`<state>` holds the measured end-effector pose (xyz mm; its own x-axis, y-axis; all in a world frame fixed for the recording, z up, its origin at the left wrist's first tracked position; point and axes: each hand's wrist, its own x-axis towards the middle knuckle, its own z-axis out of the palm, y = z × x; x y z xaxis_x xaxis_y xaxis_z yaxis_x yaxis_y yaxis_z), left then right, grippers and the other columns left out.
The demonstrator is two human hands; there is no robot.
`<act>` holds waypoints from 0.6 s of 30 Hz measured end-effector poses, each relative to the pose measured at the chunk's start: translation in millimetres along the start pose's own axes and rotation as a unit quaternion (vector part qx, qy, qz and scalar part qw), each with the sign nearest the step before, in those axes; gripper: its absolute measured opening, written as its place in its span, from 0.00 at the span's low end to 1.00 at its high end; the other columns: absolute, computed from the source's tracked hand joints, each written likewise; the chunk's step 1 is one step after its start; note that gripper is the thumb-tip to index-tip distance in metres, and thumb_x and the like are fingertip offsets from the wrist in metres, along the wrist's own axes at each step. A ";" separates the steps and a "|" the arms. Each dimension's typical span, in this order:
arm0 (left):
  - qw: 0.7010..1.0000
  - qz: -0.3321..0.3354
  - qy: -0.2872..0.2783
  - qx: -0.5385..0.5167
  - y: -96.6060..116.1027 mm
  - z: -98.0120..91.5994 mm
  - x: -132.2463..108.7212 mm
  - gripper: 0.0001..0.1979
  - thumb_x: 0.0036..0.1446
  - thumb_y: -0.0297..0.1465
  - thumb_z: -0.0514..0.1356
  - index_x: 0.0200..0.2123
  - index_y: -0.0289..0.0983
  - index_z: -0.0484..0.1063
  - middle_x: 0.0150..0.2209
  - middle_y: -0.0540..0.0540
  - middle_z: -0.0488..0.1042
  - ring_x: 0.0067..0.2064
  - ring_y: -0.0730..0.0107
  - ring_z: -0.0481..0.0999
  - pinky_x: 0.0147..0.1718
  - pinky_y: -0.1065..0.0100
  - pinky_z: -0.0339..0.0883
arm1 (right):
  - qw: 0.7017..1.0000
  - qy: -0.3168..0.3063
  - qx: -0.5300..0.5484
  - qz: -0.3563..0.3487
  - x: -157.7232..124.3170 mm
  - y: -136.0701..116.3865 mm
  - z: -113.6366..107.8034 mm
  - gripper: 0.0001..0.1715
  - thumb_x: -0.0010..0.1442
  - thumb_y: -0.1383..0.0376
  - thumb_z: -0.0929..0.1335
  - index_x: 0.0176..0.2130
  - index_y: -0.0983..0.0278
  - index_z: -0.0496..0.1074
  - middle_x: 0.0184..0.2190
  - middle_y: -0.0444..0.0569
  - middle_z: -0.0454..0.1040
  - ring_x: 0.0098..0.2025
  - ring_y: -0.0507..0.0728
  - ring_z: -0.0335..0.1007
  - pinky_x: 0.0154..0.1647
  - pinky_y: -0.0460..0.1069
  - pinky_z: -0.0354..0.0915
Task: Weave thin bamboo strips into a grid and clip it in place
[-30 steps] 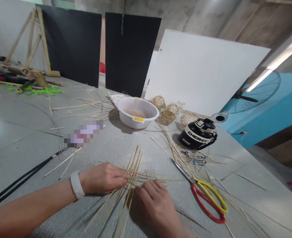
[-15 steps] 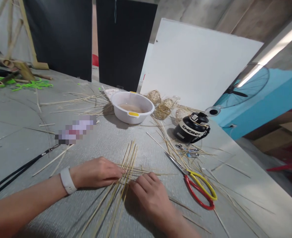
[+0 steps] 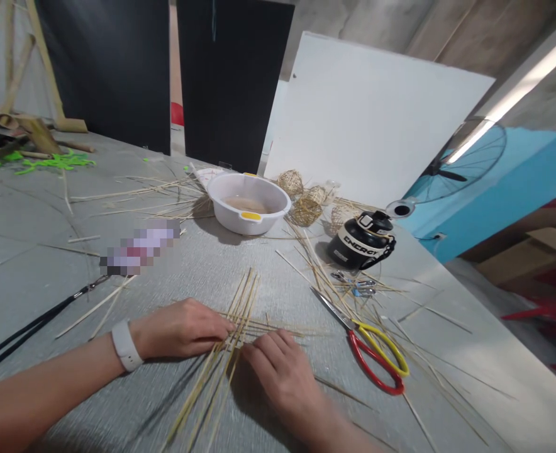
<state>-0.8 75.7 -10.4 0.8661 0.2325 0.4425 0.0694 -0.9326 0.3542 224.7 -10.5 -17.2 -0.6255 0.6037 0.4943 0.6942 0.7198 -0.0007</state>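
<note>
Left fingers: on the left hand (image 3: pixel 188 328) they are held close together, tips set at the left edge of the crossing; whether a strip is pinched or only pressed cannot be told.
Right fingers: on the right hand (image 3: pixel 282 371) they are curled under, tips brought to the crossing's right side; any grip is hidden.
Strips (image 3: pixel 231 343): crossed between both hands at lower centre of the frame, ends fanned loose.
Weight and feel: very light, springy and fairly stiff lengthwise, by judgement; easily slid apart, and likely to be split if bent sharply.
Hold: best taken at the crossing, pressed flat; the long tails are better left free.
Scissors (image 3: pixel 351 324): laid right of the hands, blades toward upper left.
Basin (image 3: pixel 247 220): set at upper centre, liquid inside.
Bottle (image 3: pixel 353 251): stood right of centre.
</note>
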 end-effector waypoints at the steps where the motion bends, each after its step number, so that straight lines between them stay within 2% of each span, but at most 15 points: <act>1: 1.000 -0.006 0.007 0.000 -0.4 0.8 -0.9 0.08 0.65 0.30 0.54 0.42 0.35 0.72 0.43 0.45 0.81 0.44 0.66 0.81 0.44 0.70 0.72 | 1.000 0.005 0.003 0.009 -0.9 -0.1 0.7 0.13 0.67 0.72 0.58 0.36 0.67 0.70 0.27 0.48 0.69 0.29 0.55 0.59 0.33 0.51 0.55; 5: 0.999 -0.040 0.012 -0.008 -3.4 2.8 -3.2 0.06 0.63 0.30 0.56 0.41 0.37 0.71 0.42 0.46 0.81 0.42 0.67 0.81 0.43 0.71 0.72 | 0.999 0.016 0.013 0.035 -3.5 -0.1 1.0 0.12 0.66 0.73 0.59 0.35 0.66 0.69 0.27 0.48 0.69 0.29 0.55 0.60 0.32 0.50 0.57; 10: 0.999 -0.033 0.020 -0.001 -5.4 1.0 -2.6 0.06 0.61 0.28 0.56 0.41 0.37 0.71 0.44 0.46 0.81 0.44 0.67 0.81 0.44 0.71 0.72 | 0.999 0.008 0.014 0.043 -4.1 -0.3 0.4 0.11 0.65 0.73 0.59 0.36 0.66 0.69 0.28 0.49 0.70 0.30 0.55 0.61 0.32 0.50 0.58; 18: 0.996 0.036 0.019 0.075 -9.1 1.2 -4.1 0.08 0.64 0.27 0.54 0.45 0.36 0.70 0.43 0.44 0.81 0.44 0.67 0.80 0.43 0.70 0.74 | 0.999 0.026 0.008 0.030 -4.2 1.7 6.1 0.12 0.66 0.73 0.58 0.36 0.66 0.69 0.27 0.48 0.69 0.28 0.55 0.60 0.30 0.50 0.56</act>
<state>-4.3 83.0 -16.4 0.8519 0.1717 0.4948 0.0840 -0.9773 0.1946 226.3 -9.8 -24.6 -0.5635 0.6274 0.5374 0.7238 0.6885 -0.0449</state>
